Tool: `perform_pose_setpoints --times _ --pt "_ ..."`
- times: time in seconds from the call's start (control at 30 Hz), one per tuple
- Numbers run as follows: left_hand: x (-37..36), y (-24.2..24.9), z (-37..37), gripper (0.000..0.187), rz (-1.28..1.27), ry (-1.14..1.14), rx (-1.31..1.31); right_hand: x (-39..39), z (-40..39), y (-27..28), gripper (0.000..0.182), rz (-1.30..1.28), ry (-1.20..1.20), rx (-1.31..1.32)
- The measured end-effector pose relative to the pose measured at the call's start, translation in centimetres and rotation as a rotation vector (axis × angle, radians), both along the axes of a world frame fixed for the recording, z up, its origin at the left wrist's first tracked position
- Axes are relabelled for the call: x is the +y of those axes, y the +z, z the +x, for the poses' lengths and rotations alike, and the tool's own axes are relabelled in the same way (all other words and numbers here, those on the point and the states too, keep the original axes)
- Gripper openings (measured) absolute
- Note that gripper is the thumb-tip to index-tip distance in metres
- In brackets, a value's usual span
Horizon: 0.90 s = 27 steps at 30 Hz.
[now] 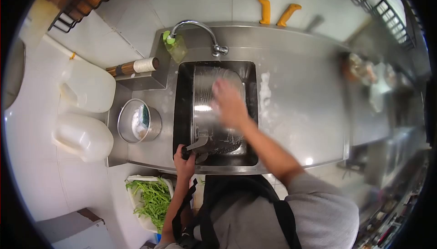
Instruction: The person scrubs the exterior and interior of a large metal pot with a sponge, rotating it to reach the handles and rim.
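Note:
A large, shiny metal pot (207,121) lies on its side in the steel sink (183,80), with suds streaked over its wall. At the near left corner of the sink, my left hand (184,165) is closed round the dark end of the pot's handle (198,143). My right hand (229,103) is over the upper part of the pot's wall. Motion smears its fingers, and I cannot tell whether anything is under them.
A curved faucet (200,22) stands behind the sink beside a green-topped bottle (178,49). At left are a metal bowl (154,124) holding a sponge (144,115) and white jugs (93,87). Foam (265,89) marks the right counter. Below sits a crate of greens (152,199).

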State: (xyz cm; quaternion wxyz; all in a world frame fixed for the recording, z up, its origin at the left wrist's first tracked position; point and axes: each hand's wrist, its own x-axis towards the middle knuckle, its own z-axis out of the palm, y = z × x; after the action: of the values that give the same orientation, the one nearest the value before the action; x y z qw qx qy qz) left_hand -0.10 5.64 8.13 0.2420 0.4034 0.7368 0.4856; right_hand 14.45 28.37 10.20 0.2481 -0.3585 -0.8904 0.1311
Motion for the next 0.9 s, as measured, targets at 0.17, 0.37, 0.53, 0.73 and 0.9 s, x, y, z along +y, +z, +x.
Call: perform_pose_setpoints --times 0.17,0.37,0.53,0.73,0.9 --pt "-0.1 1.3 1.3 0.021 0.009 0.096 0.070 -4.1 -1.2 2.1 0.058 -0.008 0.157 -0.151" --pt "-2.4 -0.2 1.8 0.015 -0.025 -0.002 -0.124 7.0 -9.6 2.5 0.068 -0.345 0.032 -0.172" --pt "-2.8 -1.5 2.1 0.020 -0.013 -0.032 -0.097 -7.5 -3.4 2.1 0.054 -0.062 0.128 -0.081" --pt "-4.5 -3.9 2.3 0.022 -0.005 -0.009 -0.085 4.5 -10.8 2.7 0.054 -0.336 0.216 -0.207" --pt "-6.2 -6.2 2.1 0.035 0.054 -0.080 -0.005 9.7 -13.9 1.2 0.068 -0.669 0.072 -0.283"
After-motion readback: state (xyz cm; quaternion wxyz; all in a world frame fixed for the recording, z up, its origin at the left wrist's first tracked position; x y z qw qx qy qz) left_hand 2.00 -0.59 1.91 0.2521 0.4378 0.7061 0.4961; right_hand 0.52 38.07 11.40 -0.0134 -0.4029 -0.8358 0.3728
